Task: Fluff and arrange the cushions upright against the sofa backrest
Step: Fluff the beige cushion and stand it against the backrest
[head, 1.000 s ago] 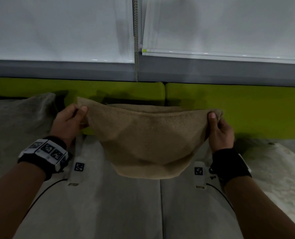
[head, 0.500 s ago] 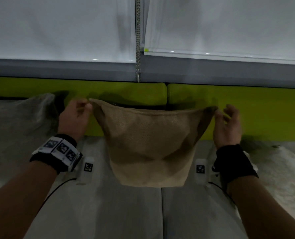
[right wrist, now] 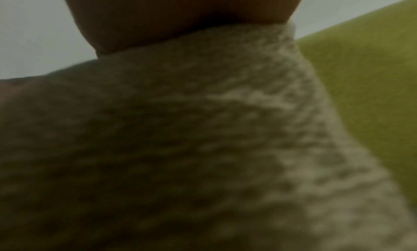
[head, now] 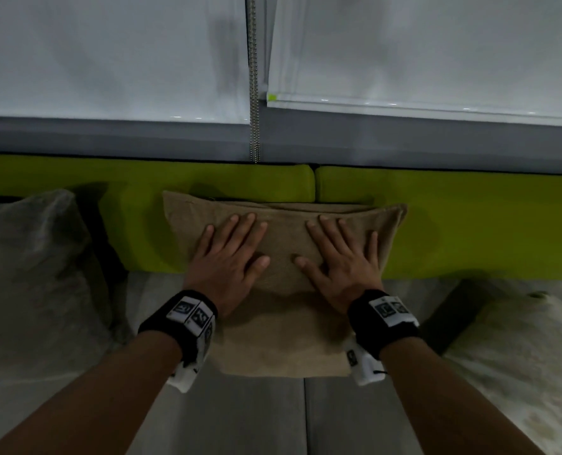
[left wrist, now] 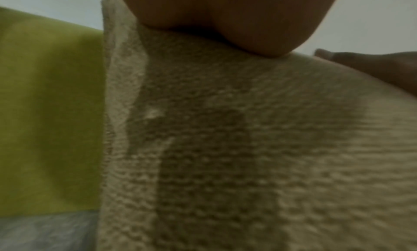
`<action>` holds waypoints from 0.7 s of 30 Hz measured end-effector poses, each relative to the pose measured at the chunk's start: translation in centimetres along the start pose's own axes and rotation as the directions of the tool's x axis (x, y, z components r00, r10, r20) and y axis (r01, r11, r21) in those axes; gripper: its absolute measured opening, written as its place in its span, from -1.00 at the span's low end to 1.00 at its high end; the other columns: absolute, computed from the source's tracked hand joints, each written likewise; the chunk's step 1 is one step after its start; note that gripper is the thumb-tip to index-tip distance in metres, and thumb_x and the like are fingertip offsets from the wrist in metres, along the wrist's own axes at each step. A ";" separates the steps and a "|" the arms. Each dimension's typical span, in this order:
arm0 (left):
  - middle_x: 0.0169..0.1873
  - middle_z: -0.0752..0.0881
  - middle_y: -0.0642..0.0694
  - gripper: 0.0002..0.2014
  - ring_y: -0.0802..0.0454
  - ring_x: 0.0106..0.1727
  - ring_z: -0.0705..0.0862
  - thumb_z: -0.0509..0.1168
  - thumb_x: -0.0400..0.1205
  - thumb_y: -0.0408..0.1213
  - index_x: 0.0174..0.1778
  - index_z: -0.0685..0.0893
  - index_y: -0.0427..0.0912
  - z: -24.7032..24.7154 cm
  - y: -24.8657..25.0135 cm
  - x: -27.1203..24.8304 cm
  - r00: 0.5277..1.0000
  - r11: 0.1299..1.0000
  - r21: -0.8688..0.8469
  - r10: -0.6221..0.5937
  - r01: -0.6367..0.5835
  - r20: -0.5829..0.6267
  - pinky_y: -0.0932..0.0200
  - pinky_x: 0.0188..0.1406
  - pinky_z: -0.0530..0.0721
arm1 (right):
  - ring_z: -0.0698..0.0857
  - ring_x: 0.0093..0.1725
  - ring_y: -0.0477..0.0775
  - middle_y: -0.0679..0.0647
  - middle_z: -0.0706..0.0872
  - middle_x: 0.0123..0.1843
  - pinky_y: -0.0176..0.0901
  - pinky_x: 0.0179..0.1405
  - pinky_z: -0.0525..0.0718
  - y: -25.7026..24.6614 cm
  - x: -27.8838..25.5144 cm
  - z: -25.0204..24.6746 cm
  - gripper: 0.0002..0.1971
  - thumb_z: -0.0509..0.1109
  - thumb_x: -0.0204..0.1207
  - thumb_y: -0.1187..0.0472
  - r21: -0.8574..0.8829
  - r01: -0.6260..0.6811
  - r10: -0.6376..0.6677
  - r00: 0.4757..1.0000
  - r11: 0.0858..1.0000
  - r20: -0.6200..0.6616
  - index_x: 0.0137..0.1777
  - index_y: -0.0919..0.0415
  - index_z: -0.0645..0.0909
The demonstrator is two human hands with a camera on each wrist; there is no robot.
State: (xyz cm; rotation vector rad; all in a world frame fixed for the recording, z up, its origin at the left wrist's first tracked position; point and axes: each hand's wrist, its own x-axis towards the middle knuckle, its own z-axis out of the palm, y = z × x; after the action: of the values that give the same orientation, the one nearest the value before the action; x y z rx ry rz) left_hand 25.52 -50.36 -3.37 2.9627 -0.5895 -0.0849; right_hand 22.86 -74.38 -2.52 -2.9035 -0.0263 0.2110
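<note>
Fingers [head: 250,224] of the left hand [head: 227,261] lie straight and spread, flat on the tan cushion [head: 282,333]; they grip nothing, only press. Fingers of the right hand [head: 342,267] lie the same way, splayed on the cushion's right half, thumbs of both hands pointing inward and near each other. Both palms sit on the cushion's upper face; both wrist views show only coarse weave under the heel of each hand. The tan cushion leans with its top edge touching the green backrest [head: 470,224], straddling the seam between the two backrest pads, its lower edge out on the grey seat [head: 256,421]. It looks tilted back rather than fully upright, and rather slack along the top. A grey cushion [head: 33,274] slumps to the tan cushion's left, well apart from it; a pale one [head: 519,356] lies on the seat to the tan cushion's right. Judgement: step in hand is patting and squaring the tan cushion against the backrest. To do it well, press evenly with both flat palms so the filling spreads toward the corners, then nudge the bottom edge in toward the backrest so the face stands steeper. Uneven pressure would likely leave a dent or skew it off the seam. The other two cushions appear not yet set upright.
</note>
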 end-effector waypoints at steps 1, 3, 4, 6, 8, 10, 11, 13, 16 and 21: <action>0.73 -0.03 0.16 -0.36 0.07 0.74 -0.09 -0.33 0.68 0.27 0.72 -0.13 0.20 -0.1 -0.4 0.2 1.000 1.000 0.000 0.003 -0.003 0.009 -0.14 0.68 -0.13 | -0.21 0.80 -0.06 -0.32 -0.19 0.80 0.47 0.63 -0.44 0.7 0.2 -0.1 -0.21 -0.23 0.52 -0.61 -0.014 -0.013 0.014 1.000 1.000 0.020 0.73 -0.40 -0.21; 0.73 -0.06 0.17 -0.32 0.08 0.74 -0.12 -0.32 0.67 0.32 0.72 -0.13 0.19 0.1 -1.4 0.5 0.999 1.000 -0.020 -0.016 0.016 0.032 -0.12 0.68 -0.14 | -0.25 0.79 -0.06 -0.34 -0.24 0.78 0.48 0.57 -0.56 2.8 0.4 -0.4 -0.18 -0.25 0.48 -0.65 0.024 -0.101 0.098 0.991 0.995 0.090 0.72 -0.43 -0.21; 0.73 -0.07 0.18 -0.30 0.08 0.74 -0.12 -0.32 0.65 0.36 0.72 -0.13 0.18 0.2 -2.1 0.6 0.999 0.999 -0.032 -0.028 0.030 0.044 -0.13 0.68 -0.14 | -0.26 0.79 -0.04 -0.36 -0.23 0.78 0.50 0.52 -0.59 4.4 0.4 -0.4 -0.16 -0.27 0.44 -0.68 0.061 -0.186 0.175 0.972 0.981 0.156 0.72 -0.45 -0.19; 0.73 -0.11 0.17 -0.22 0.08 0.73 -0.15 -0.33 0.60 0.44 0.72 -0.15 0.17 0.2 -3.3 0.5 0.995 0.995 -0.069 -0.070 0.075 0.076 -0.13 0.69 -0.18 | -0.20 0.80 0.04 -0.29 -0.16 0.81 0.59 0.55 -0.50 7.9 -0.1 -0.8 -0.09 -0.37 0.38 -0.71 0.061 -0.363 0.325 0.888 0.930 0.325 0.74 -0.42 -0.08; 0.74 -0.13 0.13 -0.13 0.08 0.73 -0.17 -0.35 0.54 0.51 0.72 -0.16 0.12 -0.3 -3.9 0.1 0.989 0.988 -0.091 -0.117 0.126 0.092 -0.11 0.69 -0.23 | -0.14 0.81 0.07 -0.19 -0.11 0.83 0.59 0.62 -0.33 10.3 -1.7 -1.2 0.03 -0.46 0.31 -0.70 0.048 -0.450 0.406 0.841 0.892 0.357 0.77 -0.31 0.00; 0.74 -0.14 0.07 -0.08 0.06 0.73 -0.22 -0.34 0.53 0.53 0.73 -0.16 0.04 -1.2 -3.6 -0.8 0.989 0.984 -0.113 -0.133 0.140 0.066 -0.11 0.69 -0.23 | -0.07 0.81 0.07 -0.09 -0.06 0.84 0.45 0.70 -0.21 11.0 -3.4 -1.5 0.20 -0.49 0.24 -0.73 0.220 -0.490 0.474 0.871 0.843 0.127 0.80 -0.08 0.05; 0.74 -0.16 0.04 -0.09 0.05 0.73 -0.25 -0.30 0.56 0.50 0.74 -0.15 0.00 -1.8 -3.1 -1.4 0.992 0.982 -0.143 -0.122 0.126 0.041 -0.12 0.69 -0.22 | 0.00 0.80 0.10 -0.03 0.00 0.84 0.40 0.73 -0.13 10.6 -4.4 -1.8 0.22 -0.45 0.28 -0.73 0.356 -0.465 0.506 0.862 0.811 -0.027 0.80 0.02 0.10; 0.74 -0.15 -0.04 -0.18 0.04 0.73 -0.27 -0.18 0.66 0.35 0.74 -0.10 -0.08 -2.9 -1.7 -2.6 0.996 0.977 -0.207 -0.070 0.058 -0.054 -0.13 0.70 -0.19 | 0.16 0.75 0.23 0.14 0.17 0.80 0.39 0.70 0.10 8.2 -5.8 -2.4 0.00 -0.23 0.54 -0.57 0.527 -0.287 0.484 0.828 0.800 -0.284 0.75 0.15 0.23; 0.73 0.01 -0.15 -0.36 -0.06 0.75 -0.13 0.02 0.74 0.04 0.71 0.08 -0.14 -3.6 0.3 -3.7 0.977 0.971 -0.233 0.011 -0.061 -0.214 -0.15 0.70 -0.09 | 0.32 0.66 0.33 0.26 0.38 0.68 0.49 0.61 0.28 2.2 -5.8 -2.7 -0.41 0.08 0.73 -0.18 0.339 0.015 0.156 0.867 0.941 -0.473 0.63 0.14 0.41; 0.74 0.01 -0.02 -0.42 -0.10 0.74 -0.06 -0.17 0.75 0.15 0.72 -0.01 0.15 -0.5 0.7 -3.7 0.997 0.990 -0.119 0.076 -0.078 -0.018 -0.33 0.62 0.08 | 0.08 0.79 0.22 0.02 0.25 0.79 0.61 0.64 0.00 -4.2 -4.1 1.5 -0.40 0.00 0.72 -0.33 -0.013 0.272 -0.271 0.951 0.962 -0.150 0.72 -0.21 0.22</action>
State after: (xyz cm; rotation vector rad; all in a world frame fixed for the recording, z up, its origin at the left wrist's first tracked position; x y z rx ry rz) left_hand 21.83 -49.53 -2.63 2.8193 -0.6716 -0.0900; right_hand 18.60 -70.08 -2.43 -2.8569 -0.3953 -0.0564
